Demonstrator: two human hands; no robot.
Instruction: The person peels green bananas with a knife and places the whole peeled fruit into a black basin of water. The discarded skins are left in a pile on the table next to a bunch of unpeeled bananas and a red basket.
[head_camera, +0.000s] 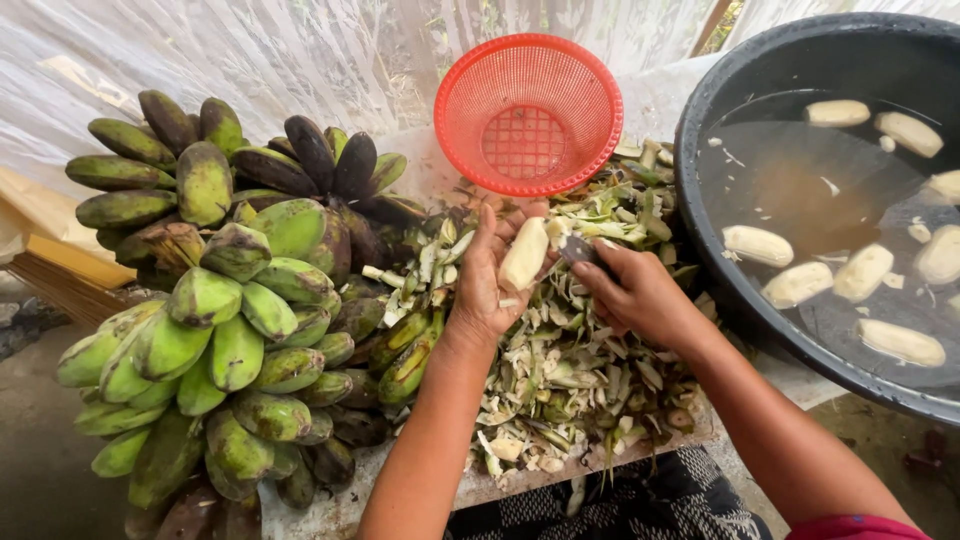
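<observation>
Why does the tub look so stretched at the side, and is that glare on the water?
Head view: the wide lens bends the edges, so the black tub looks stretched; soft daylight, faint shadows; the water mirrors pale light; the left hand and its peeled banana are sharp, as is the right hand.

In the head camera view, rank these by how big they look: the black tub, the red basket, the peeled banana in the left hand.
1. Black tub, cut off by the frame.
2. Red basket, tilted, so somewhat unsure.
3. Peeled banana in the left hand, plainly smallest.
</observation>
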